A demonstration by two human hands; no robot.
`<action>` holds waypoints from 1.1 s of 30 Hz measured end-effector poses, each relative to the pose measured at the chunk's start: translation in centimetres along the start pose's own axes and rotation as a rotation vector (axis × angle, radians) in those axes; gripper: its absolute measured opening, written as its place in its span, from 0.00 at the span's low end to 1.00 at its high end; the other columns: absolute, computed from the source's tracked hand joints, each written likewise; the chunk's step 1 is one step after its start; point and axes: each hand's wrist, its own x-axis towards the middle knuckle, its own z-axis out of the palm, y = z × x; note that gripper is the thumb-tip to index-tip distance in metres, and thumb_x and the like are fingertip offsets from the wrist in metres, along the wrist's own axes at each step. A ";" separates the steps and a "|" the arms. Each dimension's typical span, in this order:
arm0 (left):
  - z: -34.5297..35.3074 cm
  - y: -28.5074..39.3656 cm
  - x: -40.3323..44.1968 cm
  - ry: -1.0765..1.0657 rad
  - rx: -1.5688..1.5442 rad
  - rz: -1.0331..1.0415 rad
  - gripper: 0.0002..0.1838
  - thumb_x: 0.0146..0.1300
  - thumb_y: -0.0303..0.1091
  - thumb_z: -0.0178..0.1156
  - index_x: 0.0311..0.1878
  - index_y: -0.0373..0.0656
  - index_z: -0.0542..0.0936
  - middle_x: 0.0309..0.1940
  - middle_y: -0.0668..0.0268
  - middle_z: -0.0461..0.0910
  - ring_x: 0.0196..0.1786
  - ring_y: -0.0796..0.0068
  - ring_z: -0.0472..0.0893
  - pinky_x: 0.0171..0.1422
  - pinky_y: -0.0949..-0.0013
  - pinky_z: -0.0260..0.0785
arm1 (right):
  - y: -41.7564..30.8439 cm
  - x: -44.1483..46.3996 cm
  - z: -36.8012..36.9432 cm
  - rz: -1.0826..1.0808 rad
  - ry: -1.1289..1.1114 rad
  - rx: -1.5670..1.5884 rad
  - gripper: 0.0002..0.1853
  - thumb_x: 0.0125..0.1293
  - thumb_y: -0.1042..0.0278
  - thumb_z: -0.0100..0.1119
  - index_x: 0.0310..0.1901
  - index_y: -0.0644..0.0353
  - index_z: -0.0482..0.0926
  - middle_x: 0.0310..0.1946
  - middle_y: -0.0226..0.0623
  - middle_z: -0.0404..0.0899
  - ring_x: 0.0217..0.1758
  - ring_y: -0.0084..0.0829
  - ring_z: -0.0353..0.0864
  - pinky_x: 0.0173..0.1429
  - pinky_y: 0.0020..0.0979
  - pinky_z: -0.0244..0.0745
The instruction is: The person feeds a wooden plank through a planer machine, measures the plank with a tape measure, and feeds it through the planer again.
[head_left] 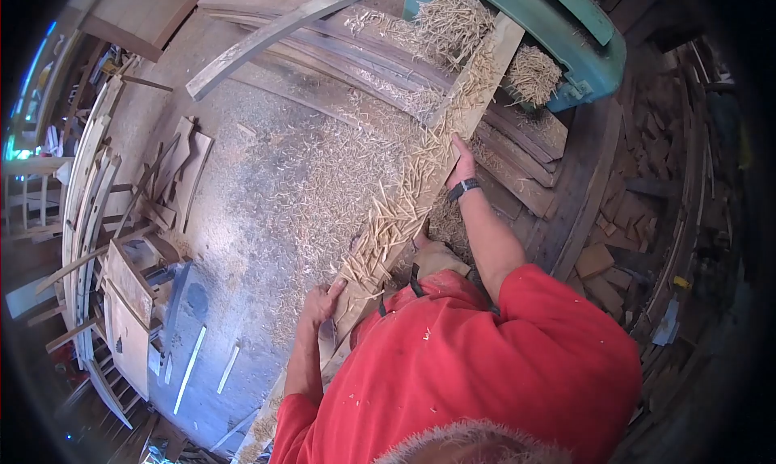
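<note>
A long wooden board [503,53] runs diagonally from the green machine [594,68] at the top down toward the lower left. Wood shavings [396,221] lie heaped along much of its upper face. My right hand [462,165], with a dark watch at the wrist, grips the board's right edge partway along, its fingers partly hidden. Closer to my body, my left hand [323,299] holds the opposite edge, with its thumb side near the top face and the other fingers partly out of sight. The board's lower part passes behind my red shirt.
Two piles of shavings [457,29] flank the board by the machine. Stacked planks [525,169] lie beneath it. A curved timber [283,31] extends across the upper left. Shavings litter the floor [283,181]. Curved wooden strips [87,213] stand left; wood offcuts [602,274] are at right.
</note>
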 end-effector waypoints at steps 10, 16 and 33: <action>-1.7 -3.7 -1.9 0.020 0.073 -0.019 0.42 0.62 0.71 0.50 0.37 0.31 0.84 0.32 0.38 0.82 0.41 0.48 0.84 0.49 0.52 0.72 | 3.5 -2.4 0.8 0.127 0.057 0.073 0.32 0.61 0.49 0.64 0.63 0.60 0.73 0.56 0.45 0.80 0.58 0.47 0.78 0.65 0.47 0.71; -3.4 -8.3 -3.1 0.059 -0.014 0.077 0.40 0.63 0.69 0.50 0.38 0.32 0.85 0.31 0.42 0.83 0.39 0.49 0.84 0.48 0.53 0.72 | 8.6 -5.6 1.7 0.137 0.118 0.084 0.31 0.62 0.49 0.64 0.62 0.59 0.74 0.57 0.45 0.80 0.58 0.45 0.79 0.66 0.45 0.71; -5.0 -14.2 -2.7 -0.223 -0.276 0.117 0.39 0.69 0.64 0.48 0.52 0.29 0.82 0.49 0.49 0.84 0.55 0.59 0.81 0.63 0.59 0.69 | 6.8 -13.9 11.4 -0.350 0.186 -0.199 0.27 0.66 0.65 0.65 0.63 0.65 0.70 0.57 0.37 0.76 0.59 0.30 0.76 0.63 0.34 0.72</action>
